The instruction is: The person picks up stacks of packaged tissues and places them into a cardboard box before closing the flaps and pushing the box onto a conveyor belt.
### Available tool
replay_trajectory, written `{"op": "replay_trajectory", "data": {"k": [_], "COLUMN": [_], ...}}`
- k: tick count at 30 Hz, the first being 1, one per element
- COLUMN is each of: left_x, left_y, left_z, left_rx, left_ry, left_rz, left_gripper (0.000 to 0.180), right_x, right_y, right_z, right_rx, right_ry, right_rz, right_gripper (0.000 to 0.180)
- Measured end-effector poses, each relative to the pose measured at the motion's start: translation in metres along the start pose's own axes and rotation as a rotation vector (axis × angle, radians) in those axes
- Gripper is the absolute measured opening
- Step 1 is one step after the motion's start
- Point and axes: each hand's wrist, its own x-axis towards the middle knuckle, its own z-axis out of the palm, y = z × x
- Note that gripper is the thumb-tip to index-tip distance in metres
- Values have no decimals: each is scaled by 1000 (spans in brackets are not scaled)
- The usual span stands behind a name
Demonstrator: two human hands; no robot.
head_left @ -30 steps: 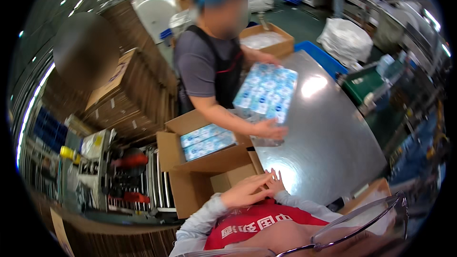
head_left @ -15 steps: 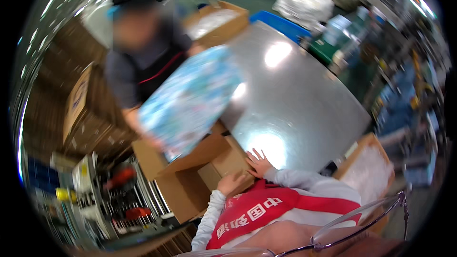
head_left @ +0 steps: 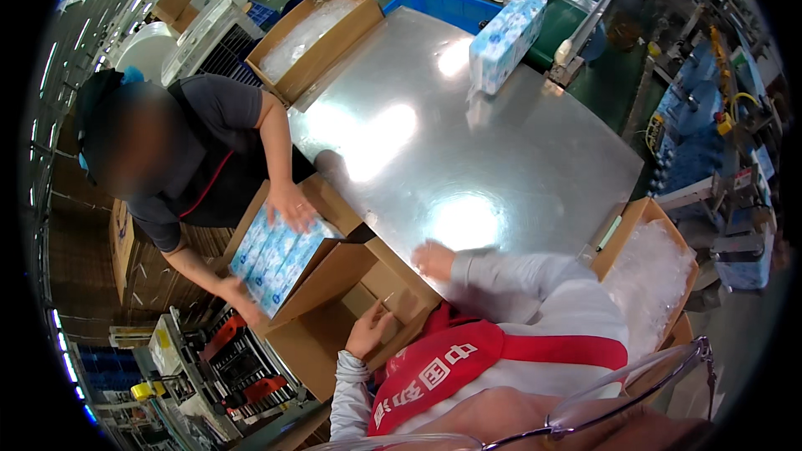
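My left hand (head_left: 369, 330) is over the near side of an open brown cardboard box (head_left: 322, 355), its fingers loosely extended and nothing seen in them. My right hand (head_left: 433, 261) is above the metal table's near edge, just right of the box; it is smeared by motion, its fingers looking curled. Against the far-left side of my box stands a second cardboard box (head_left: 341, 202), with light-blue patterned packs (head_left: 280, 255) inside it. A co-worker's hand (head_left: 291, 205) lies on these packs, and the co-worker's other hand (head_left: 240, 301) is at the box's left side.
A shiny metal table (head_left: 535, 175) stretches beyond my hands. One blue patterned pack (head_left: 505, 42) stands at its far end, near a green conveyor (head_left: 564, 29) and a blue bin (head_left: 434, 7). Boxes of clear plastic bags stand at the right (head_left: 652, 276) and far left (head_left: 317, 33).
The co-worker has lowered the blue packs into the far box. My left hand has shifted left over my box; my right hand has drawn in from its spread pose. A pack now shows at the table's far end.
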Motion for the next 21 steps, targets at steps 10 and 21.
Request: {"op": "replay_trajectory", "data": {"k": [10, 21], "left_x": [47, 94], "left_y": [32, 140], "left_z": [-11, 40], "left_rx": [223, 593], "left_ry": [102, 496], "left_rz": [232, 644], "left_gripper": [55, 90], "right_x": [53, -17], "right_y": [148, 16], "right_z": [-271, -157], "right_rx": [-571, -211], "right_ry": [223, 398], "right_rz": [197, -208], "right_gripper": [52, 46]}}
